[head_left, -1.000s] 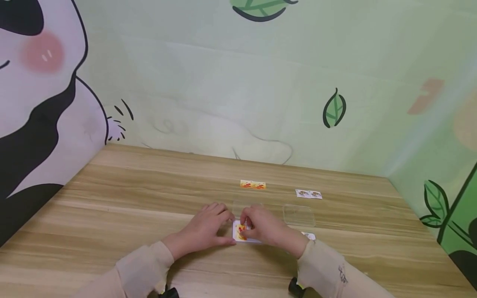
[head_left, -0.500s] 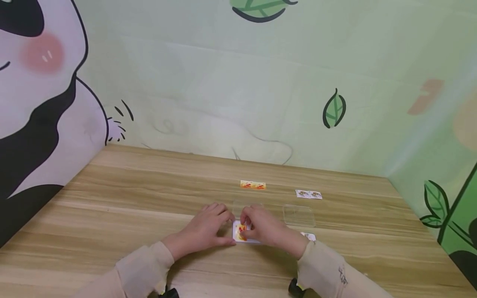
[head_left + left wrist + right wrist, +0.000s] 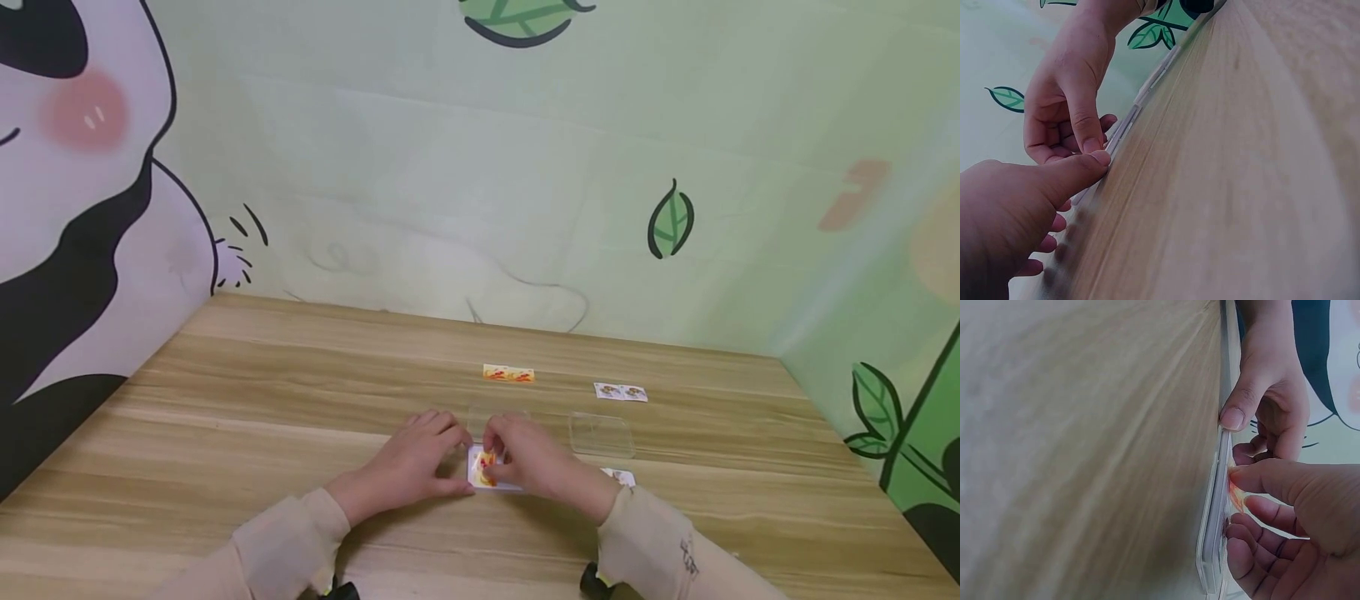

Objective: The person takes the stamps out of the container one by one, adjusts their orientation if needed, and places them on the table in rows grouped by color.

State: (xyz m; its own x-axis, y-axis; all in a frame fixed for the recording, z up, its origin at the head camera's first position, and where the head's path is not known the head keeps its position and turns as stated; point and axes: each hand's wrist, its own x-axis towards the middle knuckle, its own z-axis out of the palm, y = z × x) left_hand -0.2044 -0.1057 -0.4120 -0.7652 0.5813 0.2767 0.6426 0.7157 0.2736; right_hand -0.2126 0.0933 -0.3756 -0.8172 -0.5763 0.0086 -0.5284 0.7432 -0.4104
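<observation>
A flat clear case of playing cards (image 3: 476, 477) lies on the table between both hands; its layered edge (image 3: 1213, 534) shows in the right wrist view. My left hand (image 3: 408, 462) grips its left end, thumb along the near edge and fingers at the far edge. Over the case, my right hand (image 3: 543, 462) has its thumb and fingertips around an orange-and-yellow printed card (image 3: 1236, 495), which bulges up between them in the right wrist view. The right hand covers the case's right part in the head view. In the left wrist view, both thumbs meet at the case's edge.
Behind the hands lie two clear plastic lids, the right one (image 3: 602, 435) fully visible, the left one (image 3: 495, 417) partly covered. Farther back are an orange card strip (image 3: 508, 373) and a white card strip (image 3: 621, 392). Another white card pack (image 3: 621, 476) shows beside the right wrist.
Both hands keep almost the same place and grip. The head view has shifted very slightly.
</observation>
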